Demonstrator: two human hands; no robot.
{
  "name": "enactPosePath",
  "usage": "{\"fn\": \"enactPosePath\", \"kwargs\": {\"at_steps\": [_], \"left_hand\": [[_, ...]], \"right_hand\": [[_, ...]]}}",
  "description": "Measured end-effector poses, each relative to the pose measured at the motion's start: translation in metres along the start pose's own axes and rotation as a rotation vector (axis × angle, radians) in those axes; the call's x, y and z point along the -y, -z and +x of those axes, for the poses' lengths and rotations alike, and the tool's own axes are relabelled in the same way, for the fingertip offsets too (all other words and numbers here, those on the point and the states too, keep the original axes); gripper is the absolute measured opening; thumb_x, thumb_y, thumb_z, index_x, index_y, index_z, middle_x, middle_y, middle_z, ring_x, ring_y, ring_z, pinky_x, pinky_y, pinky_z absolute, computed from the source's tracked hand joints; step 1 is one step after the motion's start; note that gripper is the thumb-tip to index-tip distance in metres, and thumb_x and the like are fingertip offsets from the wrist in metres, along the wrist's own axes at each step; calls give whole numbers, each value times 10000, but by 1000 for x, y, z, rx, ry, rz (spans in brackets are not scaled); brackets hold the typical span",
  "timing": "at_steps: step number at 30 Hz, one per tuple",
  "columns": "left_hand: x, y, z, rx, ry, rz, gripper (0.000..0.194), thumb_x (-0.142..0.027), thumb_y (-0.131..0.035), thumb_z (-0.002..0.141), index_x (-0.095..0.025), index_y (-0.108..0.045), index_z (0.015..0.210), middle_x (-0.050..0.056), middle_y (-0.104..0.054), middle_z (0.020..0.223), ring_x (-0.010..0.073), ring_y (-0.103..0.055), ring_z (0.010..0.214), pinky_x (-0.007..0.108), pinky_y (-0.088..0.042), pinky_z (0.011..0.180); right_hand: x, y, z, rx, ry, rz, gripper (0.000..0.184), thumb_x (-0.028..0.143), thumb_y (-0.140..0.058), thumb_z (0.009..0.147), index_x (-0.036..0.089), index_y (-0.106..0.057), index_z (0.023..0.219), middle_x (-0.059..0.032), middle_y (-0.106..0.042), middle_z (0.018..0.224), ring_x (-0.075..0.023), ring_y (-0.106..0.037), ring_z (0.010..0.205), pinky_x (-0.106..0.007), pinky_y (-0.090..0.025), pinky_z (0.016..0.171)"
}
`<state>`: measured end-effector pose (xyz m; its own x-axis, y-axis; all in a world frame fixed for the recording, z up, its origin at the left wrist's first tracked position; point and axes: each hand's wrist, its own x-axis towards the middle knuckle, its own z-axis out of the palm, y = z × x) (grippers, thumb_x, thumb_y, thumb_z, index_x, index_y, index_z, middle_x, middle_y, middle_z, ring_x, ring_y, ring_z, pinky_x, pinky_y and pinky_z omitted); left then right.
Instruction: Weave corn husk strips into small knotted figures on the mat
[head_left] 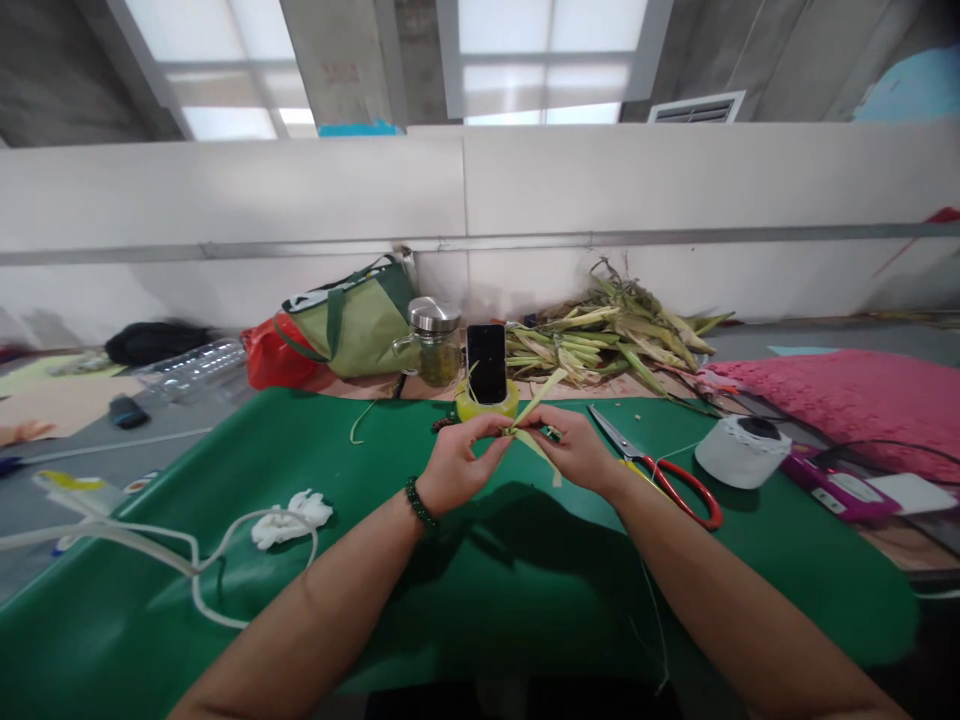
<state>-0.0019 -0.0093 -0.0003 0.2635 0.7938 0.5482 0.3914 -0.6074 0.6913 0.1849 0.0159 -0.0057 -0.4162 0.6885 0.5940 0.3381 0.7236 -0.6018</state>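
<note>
Pale leaf strips pinched between both hands

Head view: I have the pale green leaf strips (540,397) raised above the green mat (420,610), in front of the phone (487,362) and its yellow-green stand (486,402). My left hand (459,468) is closed on them, thumb and finger pinching where they meet; my right hand (574,447) grips them just beside, fingertips together. One strip slants up past my right fingers, another slants down below them. Which finger bears on which strip, I cannot tell.

I judge them very light and thin, limp across the blade but a little springy along it, and apt to crease or split lengthwise. I would hold them flat between the finger pads, close to the meeting point, and pull gently along the fibre; a tug on the loose ends could tear them. If they are damp, they may slip.

The scissors (651,462) lie by my right forearm, with a white roll (741,450) beyond them and a heap of leaves (615,335) behind the mat.

I can read no brand. The phone's screen is dark, the pale panels on the magenta device (840,488) are too blurred, and the faint reddish marks on the pillar (339,80) are illegible.
</note>
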Motion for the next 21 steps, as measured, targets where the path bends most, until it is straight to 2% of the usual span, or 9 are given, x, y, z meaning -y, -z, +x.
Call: {"fn": "enactPosePath", "kwargs": {"at_steps": [9, 14, 18, 21], "left_hand": [[3, 0, 2, -16, 45, 45, 113, -258, -571, 826, -203, -663, 791, 17, -712, 775, 160, -643, 736, 246, -482, 713], [2, -2, 0, -51, 75, -60, 100, -237, -592, 807, -194, -654, 872, 34, -726, 875, 169, -673, 811, 254, -513, 776], [3, -3, -2, -53, 1, -93, 103, -224, -588, 811, -182, -614, 902, 38, -713, 869, 157, -685, 817, 245, -531, 784], [4, -2, -2, -53, -89, -65, 65, -211, -586, 817, -182, -604, 873, 31, -704, 838, 147, -684, 799, 236, -535, 774]], "right_hand": [[5, -1, 0, 14, 55, 7, 143, 229, -489, 873, 189, -613, 812, -42, -661, 786, -152, -610, 726, -259, -488, 666], [4, -5, -1, -43, 80, 31, 62, 213, -554, 844, 189, -609, 859, -42, -664, 802, -152, -620, 723, -261, -500, 656], [2, -4, 0, -106, 188, 4, 76, 198, -567, 857, 203, -631, 817, -39, -665, 799, -156, -629, 761, -276, -511, 696], [5, -2, 0, -142, 253, -42, 99, 176, -565, 863, 202, -646, 811, -40, -655, 786, -145, -625, 740, -263, -511, 666]]}}
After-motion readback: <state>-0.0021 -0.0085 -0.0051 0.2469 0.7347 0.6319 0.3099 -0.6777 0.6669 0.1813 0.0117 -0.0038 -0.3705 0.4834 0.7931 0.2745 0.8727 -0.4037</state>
